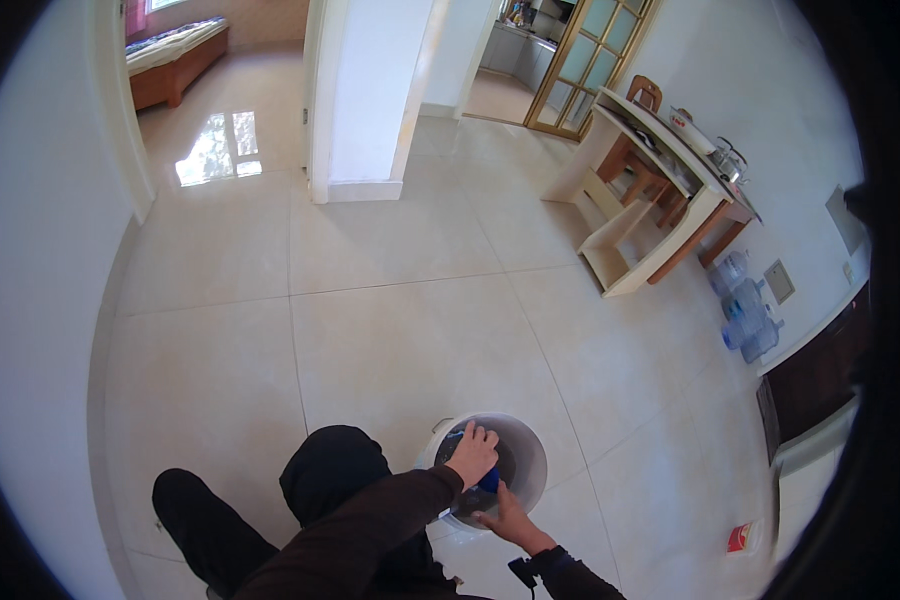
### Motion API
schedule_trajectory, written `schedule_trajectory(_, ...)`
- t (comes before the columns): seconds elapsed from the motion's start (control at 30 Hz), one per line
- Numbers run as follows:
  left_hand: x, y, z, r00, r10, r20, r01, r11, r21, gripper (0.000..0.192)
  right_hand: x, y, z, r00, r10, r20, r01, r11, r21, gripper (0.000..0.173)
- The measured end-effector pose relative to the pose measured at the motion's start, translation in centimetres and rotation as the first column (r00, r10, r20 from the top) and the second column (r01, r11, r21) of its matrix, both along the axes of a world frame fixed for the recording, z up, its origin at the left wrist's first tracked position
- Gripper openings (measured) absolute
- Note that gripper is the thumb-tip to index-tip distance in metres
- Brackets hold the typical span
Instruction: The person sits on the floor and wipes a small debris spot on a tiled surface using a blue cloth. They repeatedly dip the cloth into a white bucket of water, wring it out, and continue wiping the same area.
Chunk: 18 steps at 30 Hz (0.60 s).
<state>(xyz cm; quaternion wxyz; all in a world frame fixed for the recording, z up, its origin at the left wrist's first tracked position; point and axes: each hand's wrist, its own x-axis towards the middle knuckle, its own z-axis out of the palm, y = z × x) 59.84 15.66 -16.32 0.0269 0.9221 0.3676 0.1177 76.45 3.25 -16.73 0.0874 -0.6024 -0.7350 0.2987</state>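
Observation:
A white plastic bucket (526,459) stands on the floor before me, with dark, murky water (450,447) in it. Over its opening, my left hand (474,454) curls around a dark blue object (489,481), perhaps a cloth, whose lower part is hidden. My right hand (514,519) is at the near rim, its thumb up against the blue object. Whether its fingers close on the object cannot be made out. A wire bail handle (441,424) shows at the bucket's far left side.
My bent knee (334,469) is left of the bucket. Pale floor tiles (412,337) stretch ahead to a white wall corner (367,97). At right are a wooden desk (664,247), several water jugs (746,315) and a red-labelled tub (742,538).

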Motion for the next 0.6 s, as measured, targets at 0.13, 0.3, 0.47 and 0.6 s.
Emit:
schedule_trajectory(0.13,-0.3,-0.2,0.0,0.999,0.029,-0.021,-0.028,0.999,0.041,0.018,-2.6,-1.3,2.7,0.995,0.016,0.100,-0.019,0.999,0.032,0.100)
schedule_trajectory(0.3,-1.5,-0.3,0.3,1.000,0.012,-0.012,-0.014,0.974,-0.225,0.015,-3.8,-2.4,2.7,0.964,0.178,0.196,-0.212,0.963,0.167,0.065)
schedule_trajectory(0.47,-2.0,-0.4,1.0,1.000,0.004,0.019,0.004,0.925,-0.381,0.025,-2.8,-3.6,0.8,0.961,0.180,0.212,-0.218,0.961,0.172,0.026)
schedule_trajectory(0.6,-1.5,-0.1,1.6,0.981,0.015,0.191,0.026,0.978,-0.208,0.033,-2.7,-4.0,-0.2,0.982,0.100,0.160,-0.142,0.950,0.277,0.027)
